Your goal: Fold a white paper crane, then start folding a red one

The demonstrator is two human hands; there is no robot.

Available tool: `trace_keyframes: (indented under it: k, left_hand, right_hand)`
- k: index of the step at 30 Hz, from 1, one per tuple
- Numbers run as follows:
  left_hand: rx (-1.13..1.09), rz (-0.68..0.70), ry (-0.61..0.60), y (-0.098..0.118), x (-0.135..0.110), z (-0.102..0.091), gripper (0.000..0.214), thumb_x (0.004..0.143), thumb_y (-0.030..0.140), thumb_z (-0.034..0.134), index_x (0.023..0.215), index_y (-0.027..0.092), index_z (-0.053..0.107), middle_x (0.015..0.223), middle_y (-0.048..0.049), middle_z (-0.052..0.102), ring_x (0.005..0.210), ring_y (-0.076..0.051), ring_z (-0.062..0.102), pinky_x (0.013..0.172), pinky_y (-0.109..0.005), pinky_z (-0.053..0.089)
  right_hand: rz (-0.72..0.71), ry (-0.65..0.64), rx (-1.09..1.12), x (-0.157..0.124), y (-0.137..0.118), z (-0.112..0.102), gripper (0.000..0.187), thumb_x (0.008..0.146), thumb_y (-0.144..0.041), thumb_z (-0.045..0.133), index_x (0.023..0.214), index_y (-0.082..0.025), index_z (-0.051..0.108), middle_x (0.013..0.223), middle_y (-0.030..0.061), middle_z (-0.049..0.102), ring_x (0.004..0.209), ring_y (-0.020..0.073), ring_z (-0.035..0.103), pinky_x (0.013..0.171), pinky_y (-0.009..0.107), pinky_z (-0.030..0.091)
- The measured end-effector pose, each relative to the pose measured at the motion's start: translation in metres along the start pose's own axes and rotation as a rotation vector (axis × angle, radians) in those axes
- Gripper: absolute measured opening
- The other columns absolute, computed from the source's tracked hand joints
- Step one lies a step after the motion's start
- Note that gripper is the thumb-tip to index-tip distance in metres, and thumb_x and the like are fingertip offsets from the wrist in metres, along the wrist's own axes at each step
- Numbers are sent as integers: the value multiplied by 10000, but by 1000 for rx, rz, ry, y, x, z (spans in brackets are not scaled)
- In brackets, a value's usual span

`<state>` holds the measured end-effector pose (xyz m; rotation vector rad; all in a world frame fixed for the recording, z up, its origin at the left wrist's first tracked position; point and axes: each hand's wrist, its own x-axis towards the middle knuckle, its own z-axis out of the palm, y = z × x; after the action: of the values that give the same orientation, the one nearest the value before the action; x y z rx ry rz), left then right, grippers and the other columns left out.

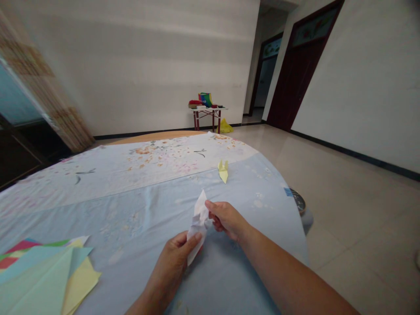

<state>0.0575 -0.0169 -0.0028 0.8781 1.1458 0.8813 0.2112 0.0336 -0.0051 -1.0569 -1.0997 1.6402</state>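
Bare white-walled room, pale tiled floor, dark door [295,74] at rear right; in foreground, round counter [131,205] under light-blue floral cloth.

Centre: white folded paper [199,221], part-folded & creased, held just above the cloth btwn both hands.

Left hand [172,262]: from below, thumb & fingers [194,238] closed on lower half of paper; prob. the anchor grip, keeping the piece steady.

Right hand [226,218]: from the right, fingertips pinched shut on upper edge, near the pointed tip; prob. the working grip, opposed to the left.

Held off the cloth rather than pressed flat, likely owing to its bulky, non-flat shape, w/ both faces in reach that way.

Beyond the hands, well apart: small yellow folded figure [223,170], alone on the cloth, pointed end toward viewer; seemingly parked clear of the hands.

Near left corner: fan of coloured sheets [42,275] (green, blue, yellow, striped), overlapped, lying flat by counter edge; within left-arm reach yet outside the working zone.

Bkgd: small red-legged stand [207,114] w/ coloured items against far wall, yellow bag [225,127] on floor beside it. Round dark object [298,201] on floor just past counter rim, right; identity unclear.
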Motion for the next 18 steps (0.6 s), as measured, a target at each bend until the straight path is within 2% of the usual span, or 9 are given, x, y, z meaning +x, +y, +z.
trace_keyframes:
  k: [8, 14, 18]
  left_hand:
    - [37, -15, -11, 0, 0, 0, 391, 564, 494, 710, 649, 125, 612, 526, 35, 495, 477, -86, 405, 472, -201, 270]
    - [77, -40, -34, -6, 4, -3, 440, 552, 565, 687, 611, 138, 599, 485, 41, 473, 433, -77, 366, 435, -197, 230]
    - [109, -16, -43, -9, 7, -5, 453, 584, 582, 655, 547, 143, 550, 461, 50, 427, 424, -67, 326, 430, -197, 214]
  right_hand:
    - [58, 24, 0, -1, 2, 2, 426, 624, -535, 643, 562, -162, 447, 404, -94, 353, 344, 23, 231, 357, 193, 130]
    - [57, 28, 70, 1, 2, 0, 433, 629, -518, 649, 536, -174, 402, 365, -106, 316, 321, 19, 193, 354, 204, 100]
    - [49, 85, 96, 0, 1, 2, 467, 609, -516, 659, 506, -187, 345, 342, -115, 278, 306, 18, 187, 353, 209, 93]
